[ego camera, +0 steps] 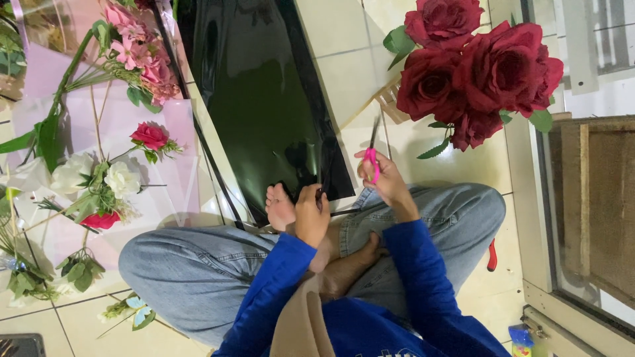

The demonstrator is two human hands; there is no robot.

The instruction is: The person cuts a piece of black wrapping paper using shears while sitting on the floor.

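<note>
The person sits cross-legged on a pale tiled floor (344,53), in jeans and a blue top, bare feet tucked under the knees. The right hand (383,177) is closed around the pink handles of a pair of scissors (374,149), whose blades point away from the body and lie just beside the right edge of a long black sheet (264,92). The left hand (312,215) is pinched shut on the near end of that sheet, close to a bare foot (279,206). The glossy, dark sheet runs from the person's lap up the floor to the top of the view.

A bunch of dark red roses (479,69) with green leaves lies to the right of the sheet, near the scissors' tips. To the left of the sheet, a pale pink sheet (178,132) is spread on the floor, bearing pink flowers (139,46), a single red rose (149,135), white flowers (99,175) and loose green stems. A small red object (491,256) shows beside the right knee; what it is cannot be told.
</note>
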